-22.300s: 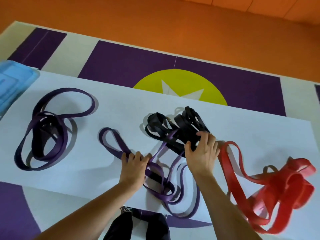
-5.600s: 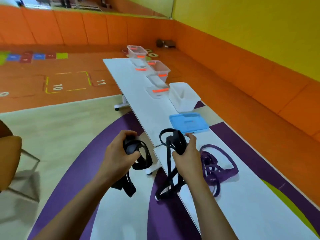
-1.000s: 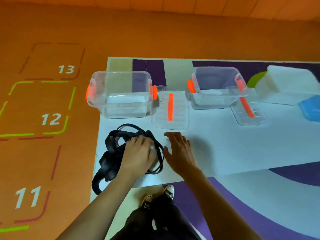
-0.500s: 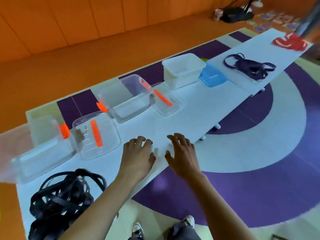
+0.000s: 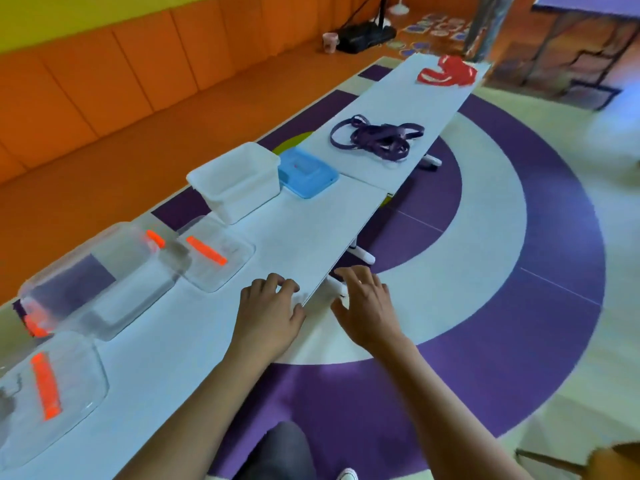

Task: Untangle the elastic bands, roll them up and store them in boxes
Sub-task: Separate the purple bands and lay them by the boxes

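1. Your left hand (image 5: pixel 266 317) hangs over the near edge of the long white table (image 5: pixel 311 237), on your side of the white opaque plastic box (image 5: pixel 235 181). Its fingers are loosely bent and hold nothing. You cannot tell whether the fingertips touch the tabletop.
2. Your right hand (image 5: pixel 367 306) is just beside it, off the table edge and above the floor. Its fingers are spread and it is empty.
3. The tangle of purple elastic bands (image 5: pixel 377 138) lies beyond the white box, past the flat blue plastic lid (image 5: pixel 306 173) just beside that box. The heap of red elastic bands (image 5: pixel 446 76) lies much farther beyond, at the table's far end. Both are well apart from your hands.
4. Neither heap looks untangled or rolled, and the white box appears empty, so most of the work seems left for these two colours.
5. On your side of the white box sit a clear plastic lid with an orange handle (image 5: pixel 214 254), a clear plastic box with orange latches (image 5: pixel 100 282), and a second clear lid (image 5: pixel 48 393). They are blurred, so you cannot be sure the clear box holds nothing.
6. A dark scrap at the left edge of the view, farthest from the white box, is cut off. Whether it is a band is unclear.
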### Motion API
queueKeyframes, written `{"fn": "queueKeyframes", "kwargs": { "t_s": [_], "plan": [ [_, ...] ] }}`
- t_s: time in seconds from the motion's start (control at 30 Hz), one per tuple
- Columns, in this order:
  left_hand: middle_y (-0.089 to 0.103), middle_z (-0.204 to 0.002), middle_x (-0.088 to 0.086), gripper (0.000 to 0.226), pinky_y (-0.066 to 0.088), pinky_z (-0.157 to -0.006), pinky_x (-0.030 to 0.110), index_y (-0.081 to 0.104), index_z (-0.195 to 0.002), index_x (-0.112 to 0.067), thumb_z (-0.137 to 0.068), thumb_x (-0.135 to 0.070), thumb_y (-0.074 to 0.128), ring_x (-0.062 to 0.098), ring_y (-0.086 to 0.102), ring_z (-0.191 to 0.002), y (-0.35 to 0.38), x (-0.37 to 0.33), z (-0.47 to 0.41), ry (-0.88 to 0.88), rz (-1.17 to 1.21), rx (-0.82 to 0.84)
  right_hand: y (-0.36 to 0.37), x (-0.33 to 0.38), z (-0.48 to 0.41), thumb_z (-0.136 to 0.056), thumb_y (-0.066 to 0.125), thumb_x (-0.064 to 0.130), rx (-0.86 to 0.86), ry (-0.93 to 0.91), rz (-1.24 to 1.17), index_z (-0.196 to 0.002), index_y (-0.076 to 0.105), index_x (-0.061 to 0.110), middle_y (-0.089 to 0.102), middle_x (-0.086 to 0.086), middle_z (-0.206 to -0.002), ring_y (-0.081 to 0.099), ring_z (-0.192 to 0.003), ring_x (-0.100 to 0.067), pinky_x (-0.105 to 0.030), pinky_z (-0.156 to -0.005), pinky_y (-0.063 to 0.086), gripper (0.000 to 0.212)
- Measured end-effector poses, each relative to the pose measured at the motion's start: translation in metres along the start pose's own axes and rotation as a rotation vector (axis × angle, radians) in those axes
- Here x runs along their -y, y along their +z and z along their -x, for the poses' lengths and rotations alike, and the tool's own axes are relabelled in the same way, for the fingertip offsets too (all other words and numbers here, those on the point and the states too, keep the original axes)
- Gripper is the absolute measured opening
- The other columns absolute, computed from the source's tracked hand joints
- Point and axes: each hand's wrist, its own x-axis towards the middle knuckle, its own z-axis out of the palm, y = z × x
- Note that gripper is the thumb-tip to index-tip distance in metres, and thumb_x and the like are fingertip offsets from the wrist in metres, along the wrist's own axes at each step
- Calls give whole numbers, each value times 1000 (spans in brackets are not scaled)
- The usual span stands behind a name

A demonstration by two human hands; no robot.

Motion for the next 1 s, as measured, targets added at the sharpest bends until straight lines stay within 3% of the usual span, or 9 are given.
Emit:
{"fn": "queueKeyframes", "kwargs": {
  "t_s": [0.3,0.43,0.57,0.73,1.0],
  "plan": [
    [64,-112,0,25,46,-84,41,68,-109,-24,-87,-34,62,29,61,-99,55,-77,-168,113,16,7,-58,-114,-122,-94,62,33,-38,102,18,-141,50,24,51,-4,-135,54,-120,-31,-42,-99,41,49],
    [65,-110,-1,31,46,-82,40,68,-109,-26,-85,-38,53,28,61,-95,77,-111,-256,127,75,38,-85,-156,-190,-95,60,34,-24,149,39,-142,48,27,49,-2,-135,53,-119,-29,-39,-102,39,49],
    [66,-108,-1,24,48,-81,39,69,-106,-25,-86,-36,61,26,62,-93,95,-146,-337,182,77,45,-116,-194,-255,-97,58,36,-44,182,45,-146,44,28,48,0,-137,52,-120,-26,-37,-103,39,51],
    [65,-115,-3,31,44,-88,36,67,-115,-25,-89,-39,56,23,59,-101,109,-192,-430,230,101,72,-145,-249,-328,-97,57,35,-75,236,36,-145,45,28,48,-1,-139,52,-123,-27,-37,-103,39,50],
    [62,-114,-6,35,43,-92,36,65,-114,-28,-87,-42,48,21,57,-102,160,-242,-560,123,74,105,-179,-349,-462,-97,57,35,-22,196,27,-144,46,28,49,-3,-137,52,-121,-29,-40,-103,39,49]
  ]
}}
